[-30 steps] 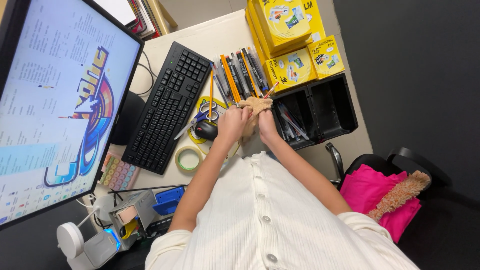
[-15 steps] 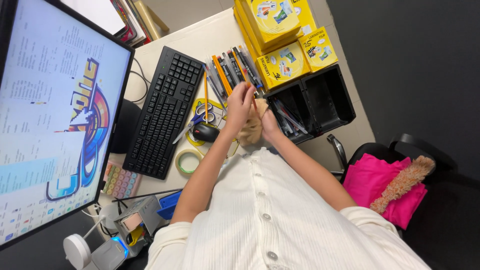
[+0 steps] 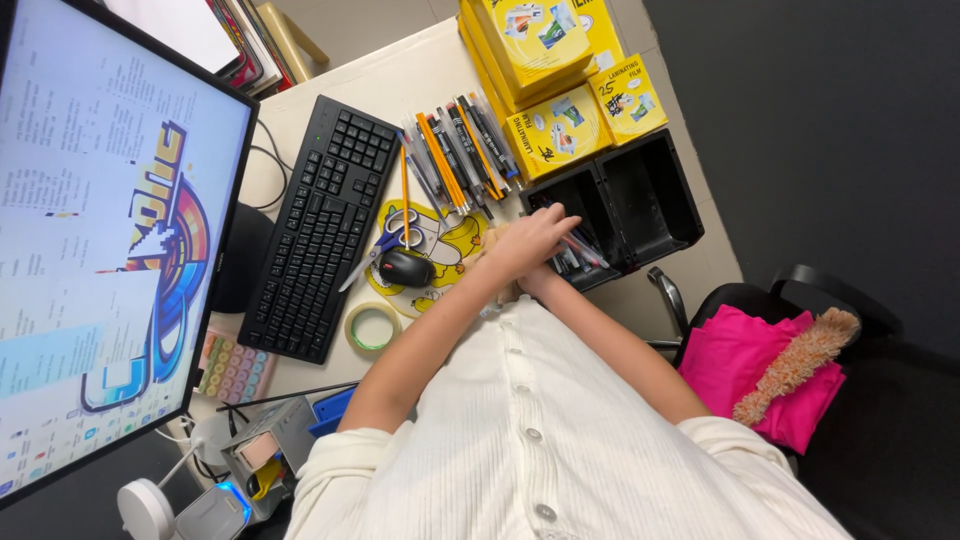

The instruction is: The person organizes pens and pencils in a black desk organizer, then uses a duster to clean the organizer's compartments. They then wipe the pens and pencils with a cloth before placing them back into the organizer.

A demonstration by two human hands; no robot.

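Observation:
My left hand [image 3: 530, 240] reaches over the near corner of a black two-compartment desk organiser [image 3: 650, 200], its fingers spread onto the pens [image 3: 582, 255] lying in the left compartment. Whether it grips any of them is hidden. My right hand [image 3: 537, 285] is tucked under the left wrist, and only its wrist shows. A small tan object [image 3: 490, 236] peeks out beside the left hand. A row of pens and pencils [image 3: 455, 150] lies on the desk just beyond both hands.
A black mouse [image 3: 405, 268] and scissors [image 3: 400, 225] lie on a yellow mouse pad [image 3: 450, 245]. A tape roll [image 3: 372, 327], black keyboard [image 3: 320, 225] and monitor [image 3: 100, 250] are to the left. Yellow boxes [image 3: 550, 50] stand at the back, a pink cloth [image 3: 760, 370] on the chair.
Both hands held a tan object together over the mouse pad. They have since shifted right, and the left hand now stretches over the organiser's pens.

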